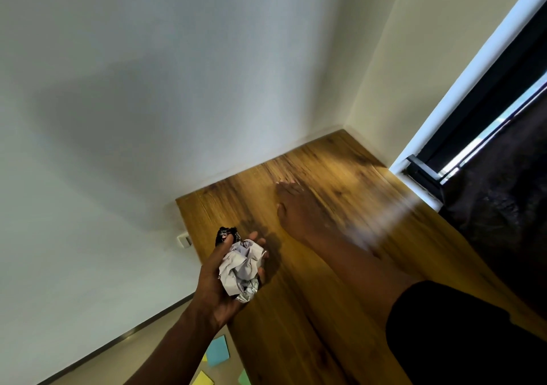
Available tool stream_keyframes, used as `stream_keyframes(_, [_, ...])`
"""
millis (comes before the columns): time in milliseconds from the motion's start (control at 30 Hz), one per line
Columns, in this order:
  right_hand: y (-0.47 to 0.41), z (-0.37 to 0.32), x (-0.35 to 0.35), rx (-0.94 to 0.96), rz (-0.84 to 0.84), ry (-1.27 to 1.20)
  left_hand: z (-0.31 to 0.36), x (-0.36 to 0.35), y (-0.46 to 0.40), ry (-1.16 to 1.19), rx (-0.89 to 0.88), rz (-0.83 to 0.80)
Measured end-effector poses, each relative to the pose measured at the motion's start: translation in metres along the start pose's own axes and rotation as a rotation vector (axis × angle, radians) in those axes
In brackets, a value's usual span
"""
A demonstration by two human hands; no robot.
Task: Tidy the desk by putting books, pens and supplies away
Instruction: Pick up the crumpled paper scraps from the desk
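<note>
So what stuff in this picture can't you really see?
- Right hand, head view: smeared by motion blur, so finger pose is unclear.
- Black wrapper: print too small and crumpled to read.
- Crumpled paper in the left hand: hides whatever lies under it.
- Sticky notes on the floor: partly cut off by the desk edge and the frame bottom.

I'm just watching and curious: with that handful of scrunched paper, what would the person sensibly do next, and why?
Probably carry the handful off to be binned. The left hand already grips crumpled paper and a wrapper, while the right hand lies flat on bare desk.
</note>
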State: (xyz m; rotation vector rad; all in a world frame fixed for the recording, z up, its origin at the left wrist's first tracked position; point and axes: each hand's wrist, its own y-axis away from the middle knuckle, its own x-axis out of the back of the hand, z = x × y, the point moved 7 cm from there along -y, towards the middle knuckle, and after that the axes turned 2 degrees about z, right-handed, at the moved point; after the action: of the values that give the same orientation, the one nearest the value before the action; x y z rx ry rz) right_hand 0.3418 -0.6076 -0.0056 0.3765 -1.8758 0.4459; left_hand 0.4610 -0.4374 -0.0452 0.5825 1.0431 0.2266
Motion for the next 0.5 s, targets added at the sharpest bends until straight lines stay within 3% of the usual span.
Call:
stream_keyframes(233, [0.075,-0.02,0.056,-0.224,0.387,-0.459,-0.003,-0.013,0.002,-0.071,-0.008,0.008])
stream_keyframes(333, [0.11,-0.033,0.074,-0.309,0.412,-0.627,-0.007,-0.023,0.003,-0.165,-0.021,0.066])
stream_keyframes(433, [0.144,-0.043,0.084,-0.347,0.375,-0.698,-0.033,-0.051,0.009,-0.002,0.189,-0.119])
stream_keyframes(500, [0.166,-0.045,0.09,-0.342,0.37,-0.664,-0.055,-0.068,0.011,0.009,0.239,-0.248])
